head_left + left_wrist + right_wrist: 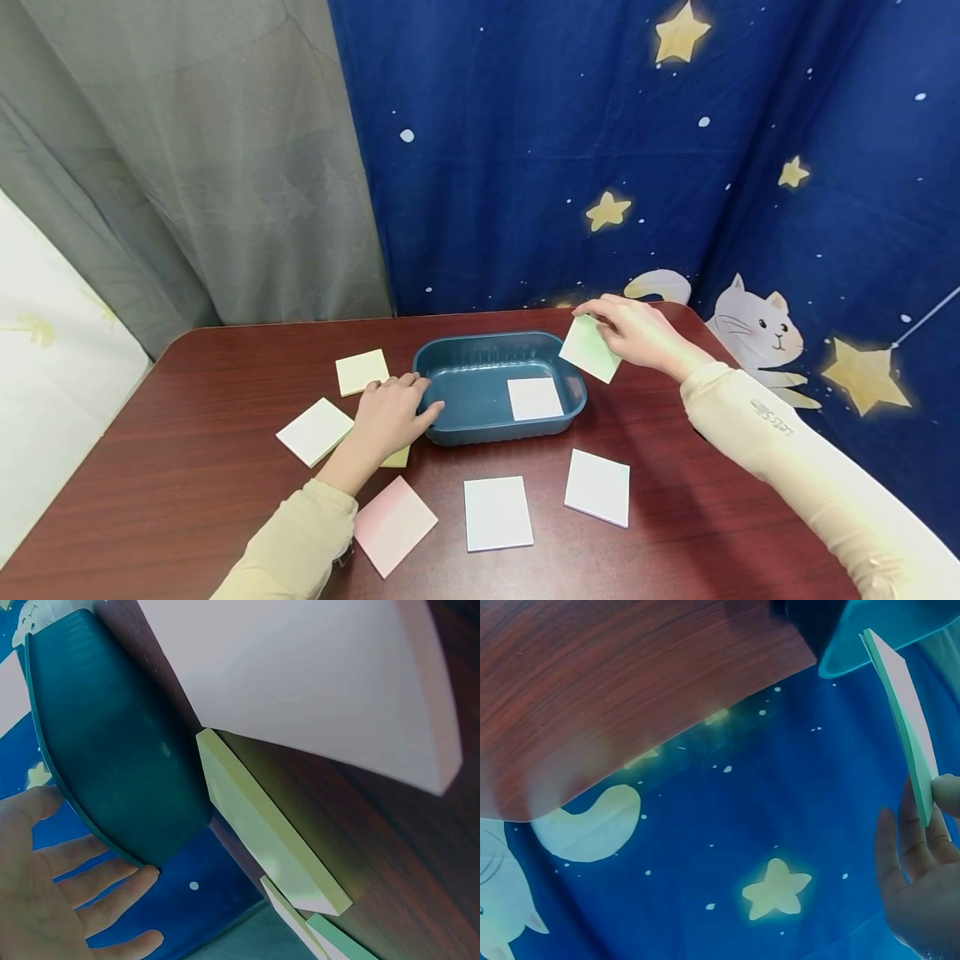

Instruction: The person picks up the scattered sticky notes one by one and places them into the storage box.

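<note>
A blue-green plastic basin (465,392) sits on the table, with a white sticky-note pad (535,398) lying inside at its right. Over the basin's right end, my right hand (633,333) pinches a pale green sticky-note pad (588,350) by its upper corner. In the right wrist view that pad (904,720) is edge-on between thumb and fingers. My left hand (393,417) is at the basin's left end. Its fingers (105,892) are spread and fairly straight, with tips at the rim. Partly beneath that hand lies a yellow pad (396,459).
Left of the basin lie a pale yellow pad (362,372) and a white pad (315,431). In front are a pink pad (395,527), a white pad (498,513) and another white pad (597,487). A star-patterned blue curtain (525,167) hangs behind the table (187,467).
</note>
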### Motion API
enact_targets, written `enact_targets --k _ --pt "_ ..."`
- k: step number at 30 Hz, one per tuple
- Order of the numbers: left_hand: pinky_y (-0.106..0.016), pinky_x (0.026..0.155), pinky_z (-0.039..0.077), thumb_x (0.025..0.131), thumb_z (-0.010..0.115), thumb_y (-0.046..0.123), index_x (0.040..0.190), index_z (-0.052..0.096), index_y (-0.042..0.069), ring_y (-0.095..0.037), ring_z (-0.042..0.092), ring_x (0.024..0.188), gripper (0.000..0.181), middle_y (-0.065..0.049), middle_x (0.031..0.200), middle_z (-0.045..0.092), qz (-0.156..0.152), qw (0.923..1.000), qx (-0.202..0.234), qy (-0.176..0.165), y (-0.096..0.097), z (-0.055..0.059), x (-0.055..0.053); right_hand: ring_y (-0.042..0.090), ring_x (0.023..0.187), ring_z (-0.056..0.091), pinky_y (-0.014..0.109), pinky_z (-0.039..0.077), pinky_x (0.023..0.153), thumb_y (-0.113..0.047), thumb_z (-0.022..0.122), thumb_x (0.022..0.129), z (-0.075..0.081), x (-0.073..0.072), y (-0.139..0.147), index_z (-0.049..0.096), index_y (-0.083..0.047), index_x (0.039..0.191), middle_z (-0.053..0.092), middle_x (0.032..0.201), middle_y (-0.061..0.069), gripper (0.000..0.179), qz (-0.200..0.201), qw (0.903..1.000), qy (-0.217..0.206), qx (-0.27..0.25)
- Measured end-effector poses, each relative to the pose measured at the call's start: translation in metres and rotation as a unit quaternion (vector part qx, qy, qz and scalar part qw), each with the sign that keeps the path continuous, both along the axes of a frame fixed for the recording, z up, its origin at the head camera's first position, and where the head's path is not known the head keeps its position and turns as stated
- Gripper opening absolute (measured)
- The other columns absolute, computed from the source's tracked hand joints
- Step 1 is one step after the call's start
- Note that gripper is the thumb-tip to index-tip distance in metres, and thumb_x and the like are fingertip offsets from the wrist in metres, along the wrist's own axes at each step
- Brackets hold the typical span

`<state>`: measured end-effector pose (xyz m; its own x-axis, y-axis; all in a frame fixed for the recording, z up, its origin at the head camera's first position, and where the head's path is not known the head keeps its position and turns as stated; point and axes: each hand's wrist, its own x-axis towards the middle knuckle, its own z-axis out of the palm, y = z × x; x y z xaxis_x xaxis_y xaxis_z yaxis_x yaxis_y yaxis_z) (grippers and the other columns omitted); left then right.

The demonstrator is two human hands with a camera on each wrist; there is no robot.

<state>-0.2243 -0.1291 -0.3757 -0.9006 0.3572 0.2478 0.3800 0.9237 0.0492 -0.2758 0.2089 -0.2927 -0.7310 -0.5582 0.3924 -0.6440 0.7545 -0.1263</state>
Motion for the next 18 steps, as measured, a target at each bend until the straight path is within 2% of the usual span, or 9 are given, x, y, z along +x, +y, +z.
enact_targets --k 11,18 --pt "-0.05 0.076 0.04 0.082 0.056 0.041 0.109 0.061 0.006 -0.029 0.055 0.093 0.045 -0.013 0.108 0.058 0.0 1.0 0.001 -0.003 0.0 0.001 0.001 0.016 0.075 0.051 0.029 0.04 0.06 0.001 0.052 0.08 0.003 -0.002 -0.018 0.061 -0.014 0.108 0.059 0.097 0.003 0.033 0.034 0.9993 -0.013 0.003" --pt "-0.049 0.077 0.04 0.083 0.055 0.042 0.11 0.061 0.006 -0.028 0.055 0.095 0.045 -0.012 0.109 0.057 -0.001 1.0 0.0 -0.003 -0.001 0.0 0.001 0.016 0.076 0.051 0.029 0.04 0.06 0.0 0.052 0.081 0.005 -0.002 -0.026 0.06 -0.016 0.109 0.059 0.099 0.002 0.034 0.037 0.999 -0.021 0.012"
